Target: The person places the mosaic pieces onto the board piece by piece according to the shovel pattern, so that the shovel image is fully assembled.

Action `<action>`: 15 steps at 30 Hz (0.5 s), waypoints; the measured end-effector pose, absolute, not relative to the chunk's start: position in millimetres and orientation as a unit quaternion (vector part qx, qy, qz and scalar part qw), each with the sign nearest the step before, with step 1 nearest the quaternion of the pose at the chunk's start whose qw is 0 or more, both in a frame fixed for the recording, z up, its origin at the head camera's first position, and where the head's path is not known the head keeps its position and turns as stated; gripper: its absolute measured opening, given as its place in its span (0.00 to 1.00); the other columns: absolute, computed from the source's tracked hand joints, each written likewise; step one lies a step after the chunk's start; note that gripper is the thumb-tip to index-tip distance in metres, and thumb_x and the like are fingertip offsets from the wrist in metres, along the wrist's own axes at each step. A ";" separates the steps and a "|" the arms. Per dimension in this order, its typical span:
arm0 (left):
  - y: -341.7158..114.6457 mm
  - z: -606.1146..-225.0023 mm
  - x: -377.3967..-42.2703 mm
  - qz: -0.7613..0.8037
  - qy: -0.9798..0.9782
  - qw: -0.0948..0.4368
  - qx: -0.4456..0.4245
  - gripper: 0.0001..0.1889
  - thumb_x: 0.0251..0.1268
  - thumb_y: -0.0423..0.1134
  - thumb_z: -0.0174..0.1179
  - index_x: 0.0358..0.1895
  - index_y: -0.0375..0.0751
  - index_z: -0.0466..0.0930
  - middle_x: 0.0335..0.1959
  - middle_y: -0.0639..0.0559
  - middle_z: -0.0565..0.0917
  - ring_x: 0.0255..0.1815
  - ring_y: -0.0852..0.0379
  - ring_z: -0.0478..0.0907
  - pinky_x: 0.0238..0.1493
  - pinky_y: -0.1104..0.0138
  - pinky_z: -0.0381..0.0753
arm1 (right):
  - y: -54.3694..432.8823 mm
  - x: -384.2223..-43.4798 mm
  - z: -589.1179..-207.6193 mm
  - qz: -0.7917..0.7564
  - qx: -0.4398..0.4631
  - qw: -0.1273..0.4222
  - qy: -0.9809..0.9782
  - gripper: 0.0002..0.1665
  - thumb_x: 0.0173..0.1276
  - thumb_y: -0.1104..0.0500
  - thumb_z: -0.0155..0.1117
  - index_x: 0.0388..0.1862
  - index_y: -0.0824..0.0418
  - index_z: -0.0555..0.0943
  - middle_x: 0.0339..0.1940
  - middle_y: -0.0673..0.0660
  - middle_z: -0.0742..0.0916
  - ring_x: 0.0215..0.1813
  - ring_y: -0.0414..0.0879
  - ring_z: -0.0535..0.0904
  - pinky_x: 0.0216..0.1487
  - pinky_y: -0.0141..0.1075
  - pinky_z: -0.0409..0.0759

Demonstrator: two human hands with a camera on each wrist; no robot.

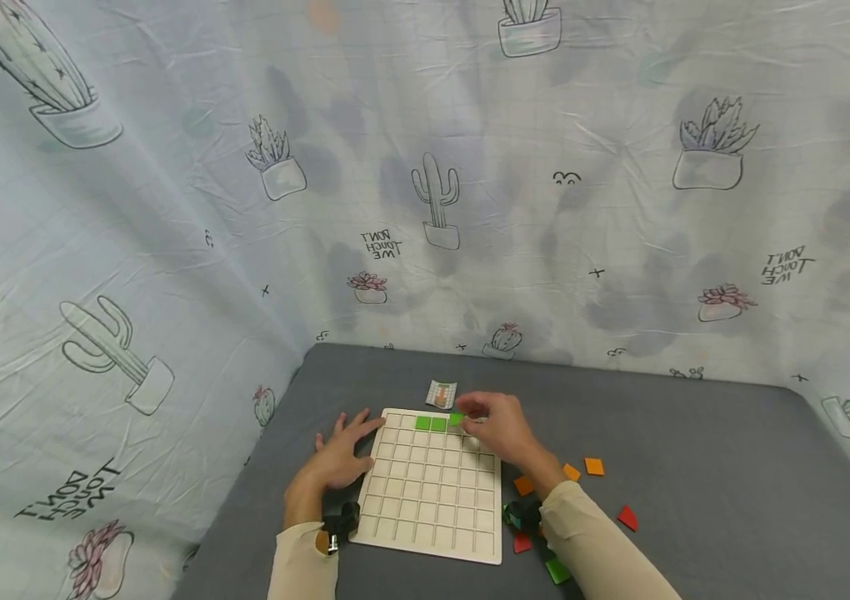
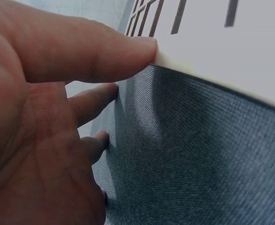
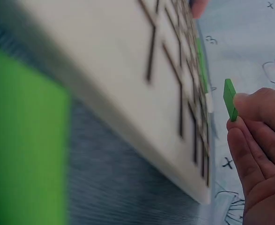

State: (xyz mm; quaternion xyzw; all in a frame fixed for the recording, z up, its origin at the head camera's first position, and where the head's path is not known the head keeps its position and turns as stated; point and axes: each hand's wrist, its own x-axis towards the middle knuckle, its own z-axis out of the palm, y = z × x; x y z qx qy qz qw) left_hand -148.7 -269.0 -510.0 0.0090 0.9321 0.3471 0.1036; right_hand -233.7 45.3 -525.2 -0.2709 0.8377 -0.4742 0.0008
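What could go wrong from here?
Green tile: pinched in the right hand, it could slip or land crooked across slots.
Neighbours: that hand might knock the two green tiles in the board's top row.
Board: the left hand touches it only along the left side, so it may shift if bumped.

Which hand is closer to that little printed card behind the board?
Right. The right hand is just right of the card; the left hand is farther, at the left edge of the board.
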 end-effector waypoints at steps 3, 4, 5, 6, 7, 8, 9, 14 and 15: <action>-268.6 -510.1 -148.3 0.348 0.932 0.103 0.011 0.39 0.67 0.27 0.65 0.83 0.49 0.72 0.91 0.37 0.56 0.91 0.24 0.36 0.77 0.17 0.28 | 44.3 -232.9 -529.9 -0.472 -0.268 0.006 0.840 0.19 0.71 0.67 0.77 0.60 0.63 0.90 0.54 0.59 0.94 0.53 0.54 0.92 0.54 0.44 0.92; -268.5 -509.9 -148.1 0.349 0.932 0.103 0.011 0.39 0.67 0.27 0.65 0.83 0.49 0.72 0.91 0.37 0.56 0.91 0.24 0.36 0.77 0.17 0.28 | 43.9 -232.7 -531.2 -0.471 -0.268 0.008 0.840 0.19 0.71 0.67 0.77 0.60 0.62 0.90 0.54 0.59 0.94 0.53 0.53 0.92 0.54 0.44 0.92; -268.4 -509.9 -148.1 0.349 0.931 0.102 0.011 0.39 0.68 0.27 0.65 0.83 0.49 0.72 0.91 0.37 0.56 0.91 0.24 0.36 0.77 0.17 0.28 | 43.2 -232.6 -531.8 -0.469 -0.267 0.008 0.841 0.19 0.71 0.67 0.77 0.60 0.62 0.90 0.54 0.59 0.94 0.53 0.53 0.92 0.54 0.43 0.91; -268.4 -509.9 -148.2 0.350 0.931 0.102 0.011 0.39 0.68 0.27 0.65 0.83 0.49 0.72 0.91 0.37 0.56 0.91 0.24 0.36 0.77 0.17 0.28 | 42.8 -232.6 -532.1 -0.466 -0.268 0.009 0.843 0.19 0.71 0.67 0.77 0.60 0.62 0.90 0.54 0.58 0.94 0.53 0.53 0.92 0.53 0.43 0.91; -268.4 -509.8 -148.3 0.351 0.931 0.102 0.011 0.39 0.68 0.27 0.65 0.83 0.49 0.72 0.91 0.37 0.56 0.91 0.24 0.36 0.77 0.18 0.28 | 42.1 -232.7 -531.9 -0.464 -0.269 0.009 0.844 0.19 0.71 0.67 0.77 0.60 0.62 0.90 0.53 0.58 0.94 0.53 0.52 0.92 0.53 0.43 0.91; -268.4 -509.7 -148.5 0.351 0.931 0.101 0.011 0.39 0.68 0.26 0.65 0.83 0.49 0.72 0.91 0.37 0.56 0.91 0.24 0.36 0.77 0.18 0.28 | 41.4 -232.7 -531.6 -0.461 -0.268 0.011 0.846 0.19 0.71 0.67 0.76 0.60 0.62 0.90 0.53 0.58 0.94 0.53 0.52 0.92 0.53 0.43 0.91; -268.4 -509.8 -148.7 0.350 0.931 0.101 0.011 0.39 0.68 0.26 0.65 0.83 0.49 0.72 0.91 0.36 0.56 0.91 0.24 0.36 0.77 0.18 0.28 | 40.7 -233.0 -531.5 -0.458 -0.267 0.011 0.848 0.19 0.71 0.67 0.76 0.60 0.62 0.90 0.53 0.58 0.94 0.52 0.52 0.92 0.53 0.43 0.91; -268.9 -510.3 -149.2 0.351 0.931 0.103 0.010 0.39 0.68 0.27 0.64 0.83 0.49 0.72 0.91 0.37 0.55 0.91 0.24 0.35 0.77 0.18 0.27 | 38.0 -234.1 -531.3 -0.439 -0.266 0.014 0.858 0.19 0.71 0.68 0.76 0.60 0.62 0.90 0.53 0.57 0.94 0.51 0.50 0.91 0.51 0.40 0.90; -268.8 -510.1 -149.1 0.353 0.930 0.103 0.010 0.39 0.68 0.26 0.64 0.83 0.49 0.72 0.91 0.37 0.55 0.91 0.24 0.35 0.77 0.18 0.27 | 37.5 -234.1 -530.8 -0.435 -0.266 0.015 0.860 0.19 0.71 0.68 0.76 0.60 0.62 0.91 0.53 0.57 0.94 0.51 0.50 0.91 0.51 0.40 0.90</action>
